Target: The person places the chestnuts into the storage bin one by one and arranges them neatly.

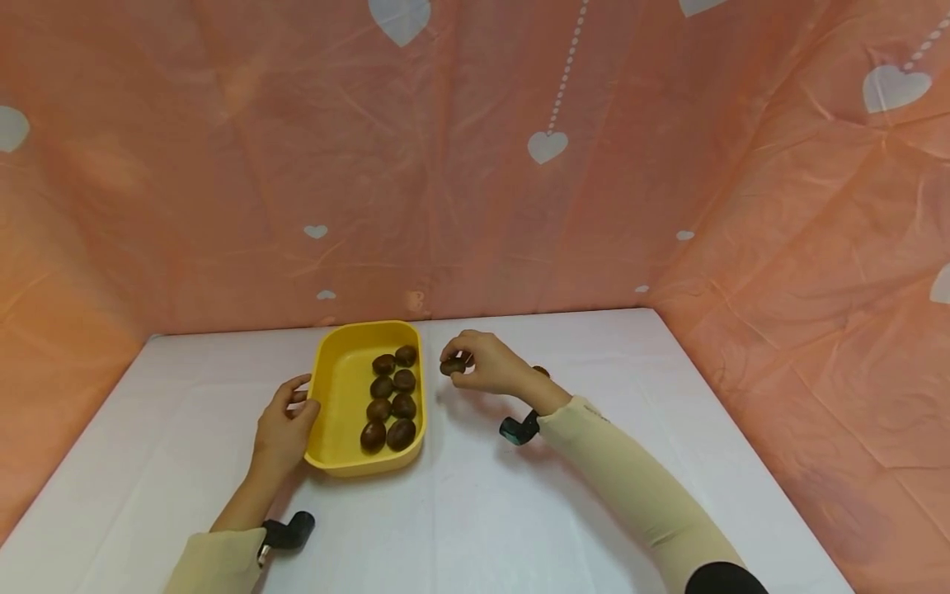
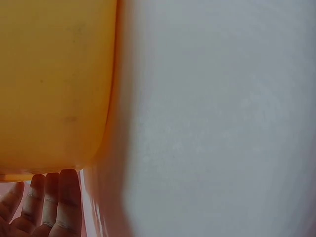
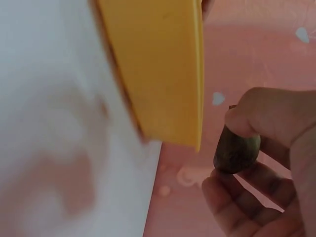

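Observation:
A yellow plastic tray (image 1: 337,371) stands on the table, with several brown chestnuts (image 1: 403,406) lying in two rows along its right side. My left hand (image 1: 278,437) holds the tray's left side, thumb at the rim; in the left wrist view its fingers (image 2: 69,197) touch the outer wall. Just right of the tray, my right hand (image 1: 490,363) pinches a single chestnut (image 1: 450,366) above the table. The right wrist view shows that dark chestnut (image 3: 237,150) between thumb and fingertips, apart from the tray. Another chestnut (image 1: 542,371) is partly hidden behind my right wrist.
A white cloth covers the table (image 1: 475,511). Orange-pink sheeting (image 1: 475,206) with pale hearts hangs behind it and along both sides. A black wrist camera (image 1: 289,530) is strapped to the left wrist, another (image 1: 519,428) to the right.

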The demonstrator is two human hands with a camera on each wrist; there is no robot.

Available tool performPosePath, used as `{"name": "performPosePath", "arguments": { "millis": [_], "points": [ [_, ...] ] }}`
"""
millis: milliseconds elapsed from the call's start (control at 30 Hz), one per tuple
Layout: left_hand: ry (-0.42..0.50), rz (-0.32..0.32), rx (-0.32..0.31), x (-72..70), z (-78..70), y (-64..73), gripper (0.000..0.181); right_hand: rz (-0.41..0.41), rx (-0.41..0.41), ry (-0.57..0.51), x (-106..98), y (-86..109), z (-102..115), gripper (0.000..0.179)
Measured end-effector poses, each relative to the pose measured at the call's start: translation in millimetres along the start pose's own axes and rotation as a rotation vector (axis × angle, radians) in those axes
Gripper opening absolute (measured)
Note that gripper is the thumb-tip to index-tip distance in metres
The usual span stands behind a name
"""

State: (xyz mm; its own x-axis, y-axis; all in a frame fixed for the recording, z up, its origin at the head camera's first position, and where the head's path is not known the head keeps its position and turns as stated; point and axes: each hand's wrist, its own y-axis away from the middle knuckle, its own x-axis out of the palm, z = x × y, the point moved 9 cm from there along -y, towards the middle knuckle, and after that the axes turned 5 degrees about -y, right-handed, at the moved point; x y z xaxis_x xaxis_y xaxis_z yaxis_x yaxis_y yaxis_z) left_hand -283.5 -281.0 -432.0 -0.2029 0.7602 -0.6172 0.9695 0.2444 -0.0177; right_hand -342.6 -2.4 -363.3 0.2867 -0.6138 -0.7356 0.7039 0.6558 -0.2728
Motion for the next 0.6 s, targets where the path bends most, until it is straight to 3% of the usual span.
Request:
{"name": "performPosePath", "arguments": {
  "millis": [600],
  "points": [
    [0.005,0.008,0.003,-0.4,0.5,-0.5,0.047,0.031,-0.025,-0.023,45,-24.1,50,0.024]
  ]
}}
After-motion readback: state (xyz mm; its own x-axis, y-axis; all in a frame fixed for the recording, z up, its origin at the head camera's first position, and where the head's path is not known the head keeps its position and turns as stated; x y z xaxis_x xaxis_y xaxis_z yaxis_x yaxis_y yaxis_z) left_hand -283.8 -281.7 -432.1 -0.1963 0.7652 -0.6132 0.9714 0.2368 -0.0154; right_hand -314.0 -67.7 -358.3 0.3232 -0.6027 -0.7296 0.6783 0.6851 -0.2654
